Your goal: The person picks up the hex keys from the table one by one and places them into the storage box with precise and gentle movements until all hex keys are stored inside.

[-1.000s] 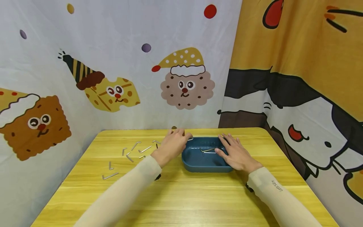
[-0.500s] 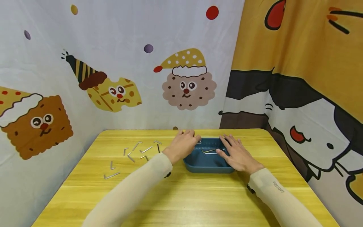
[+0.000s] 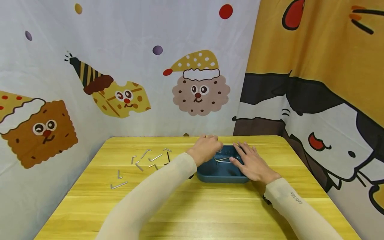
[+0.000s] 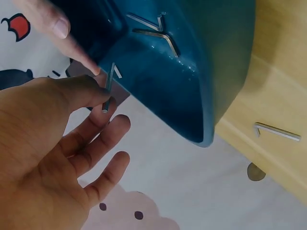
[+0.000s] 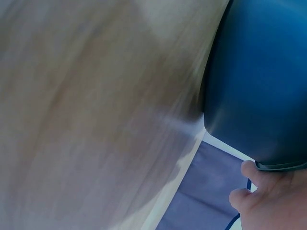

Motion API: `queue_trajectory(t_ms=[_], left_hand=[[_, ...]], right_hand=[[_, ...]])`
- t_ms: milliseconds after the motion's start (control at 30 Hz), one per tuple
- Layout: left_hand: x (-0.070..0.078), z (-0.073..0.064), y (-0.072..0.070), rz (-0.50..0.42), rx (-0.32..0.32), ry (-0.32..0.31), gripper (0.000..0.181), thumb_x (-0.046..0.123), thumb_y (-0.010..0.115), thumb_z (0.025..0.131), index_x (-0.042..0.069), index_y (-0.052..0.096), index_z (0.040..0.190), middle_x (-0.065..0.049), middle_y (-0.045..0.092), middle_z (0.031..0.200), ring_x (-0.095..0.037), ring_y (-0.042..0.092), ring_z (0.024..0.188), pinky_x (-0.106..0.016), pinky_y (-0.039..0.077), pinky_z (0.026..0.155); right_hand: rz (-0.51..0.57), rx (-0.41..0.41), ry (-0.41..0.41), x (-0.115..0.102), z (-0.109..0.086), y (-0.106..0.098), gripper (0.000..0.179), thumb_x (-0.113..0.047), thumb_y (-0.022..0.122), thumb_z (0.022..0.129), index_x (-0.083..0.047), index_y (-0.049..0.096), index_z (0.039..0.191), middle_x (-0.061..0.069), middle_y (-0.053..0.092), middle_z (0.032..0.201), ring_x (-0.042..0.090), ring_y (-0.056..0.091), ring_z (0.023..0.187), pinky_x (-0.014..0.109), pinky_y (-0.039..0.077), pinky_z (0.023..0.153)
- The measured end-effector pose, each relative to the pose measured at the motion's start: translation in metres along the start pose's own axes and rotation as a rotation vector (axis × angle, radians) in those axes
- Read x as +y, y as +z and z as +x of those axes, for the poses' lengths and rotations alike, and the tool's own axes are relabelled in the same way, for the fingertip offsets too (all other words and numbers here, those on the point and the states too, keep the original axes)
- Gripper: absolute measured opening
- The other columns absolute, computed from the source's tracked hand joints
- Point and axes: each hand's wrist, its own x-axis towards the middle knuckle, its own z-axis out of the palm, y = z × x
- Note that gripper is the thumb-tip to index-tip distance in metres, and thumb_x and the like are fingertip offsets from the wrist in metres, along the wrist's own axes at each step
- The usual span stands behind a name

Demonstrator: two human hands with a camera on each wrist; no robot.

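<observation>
My left hand (image 3: 207, 148) is over the left back part of a blue plastic box (image 3: 222, 179). In the left wrist view its thumb and index finger pinch a small silver hex key (image 4: 109, 88); the other fingers are spread loosely. Inside the box lie a brass-coloured hex key (image 4: 156, 33) and a silver hex key (image 4: 144, 22), close together. My right hand (image 3: 253, 163) rests on the box's right rim with fingers extended, holding no hex key. The right wrist view shows the box's outer wall (image 5: 259, 86) and part of that hand.
Several L-shaped hex keys lie scattered on the wooden table (image 3: 192, 210) left of the box, among them a long silver one (image 3: 120, 185) and a black one (image 3: 168, 157). A cartoon-print curtain (image 3: 135, 36) hangs behind the table's back edge.
My left hand has moved right with the hex key, from the box's left rim to over its inside. The right hand has stayed on the box's right side.
</observation>
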Motion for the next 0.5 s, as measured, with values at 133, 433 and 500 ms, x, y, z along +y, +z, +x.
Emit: queue_trajectory(t_ms=[133, 433, 500], left_hand=[[0.006, 0.009, 0.002, 0.063, -0.066, 0.022, 0.032, 0.020, 0.071, 0.118, 0.033, 0.082, 0.145, 0.003, 0.080, 0.146, -0.022, 0.075, 0.138, -0.051, 0.059, 0.126], [0.017, 0.021, 0.003, 0.120, -0.116, 0.057, 0.030, 0.020, 0.070, 0.118, 0.031, 0.083, 0.143, 0.004, 0.080, 0.147, -0.019, 0.075, 0.139, -0.051, 0.058, 0.128], [0.018, 0.022, 0.001, 0.115, -0.111, 0.064, 0.030, 0.020, 0.070, 0.119, 0.031, 0.082, 0.144, 0.004, 0.080, 0.146, -0.018, 0.076, 0.136, -0.050, 0.060, 0.126]], right_hand=[[0.004, -0.002, 0.000, 0.000, 0.000, 0.000, 0.089, -0.070, 0.043, 0.121, -0.012, 0.027, 0.186, 0.024, 0.026, 0.193, 0.056, 0.016, 0.180, 0.082, 0.010, 0.143], [-0.002, 0.002, -0.002, -0.001, 0.000, 0.000, 0.088, -0.068, 0.045, 0.121, -0.011, 0.029, 0.186, 0.024, 0.028, 0.192, 0.056, 0.019, 0.180, 0.082, 0.011, 0.142], [-0.001, 0.004, -0.006, -0.002, 0.000, 0.000, 0.088, -0.068, 0.045, 0.121, -0.011, 0.030, 0.186, 0.025, 0.028, 0.192, 0.057, 0.019, 0.179, 0.083, 0.012, 0.142]])
